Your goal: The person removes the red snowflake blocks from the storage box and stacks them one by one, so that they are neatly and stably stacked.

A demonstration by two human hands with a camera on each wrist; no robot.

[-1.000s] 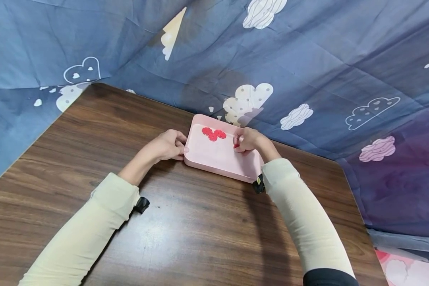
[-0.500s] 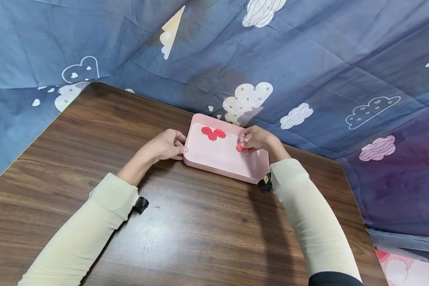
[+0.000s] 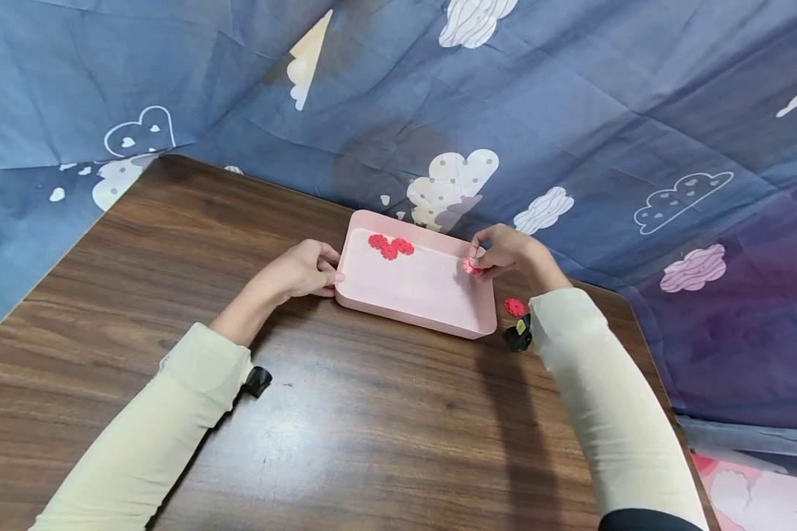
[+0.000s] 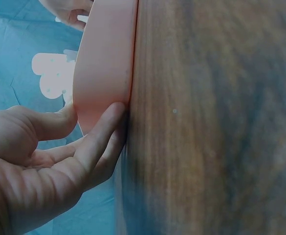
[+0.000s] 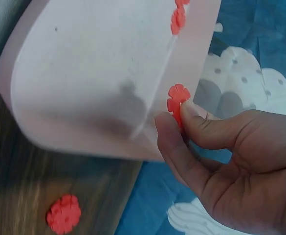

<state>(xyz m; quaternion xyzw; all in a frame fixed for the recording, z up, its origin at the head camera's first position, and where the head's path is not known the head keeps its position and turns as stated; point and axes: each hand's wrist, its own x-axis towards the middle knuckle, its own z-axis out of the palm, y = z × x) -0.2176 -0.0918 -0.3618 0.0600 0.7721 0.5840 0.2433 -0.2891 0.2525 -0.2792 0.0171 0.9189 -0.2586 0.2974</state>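
Observation:
My left hand [image 3: 299, 269] grips the left end of a shallow pink tray [image 3: 408, 289]; in the left wrist view the thumb is at the rim and the fingers lie along the outer wall. Thumb and fingertips of my right hand [image 3: 508, 249] pinch a red notched building disc [image 5: 179, 94] over the tray's right end. Part of that disc is hidden behind the fingers. Inside the tray, near its far left corner, several red discs [image 3: 390, 248] lie joined in a small V-shaped group.
Another red disc [image 3: 514, 307] lies on the brown wooden table [image 3: 372, 413], just right of the tray. A blue curtain [image 3: 345, 162] with cloud prints hangs close behind the tray. A black wrist mount [image 3: 519, 335] sits under the right cuff.
My right hand has moved right with the disc, from mid-tray to the tray's right end. The loose disc on the table has come into view. My left hand keeps its hold on the tray.

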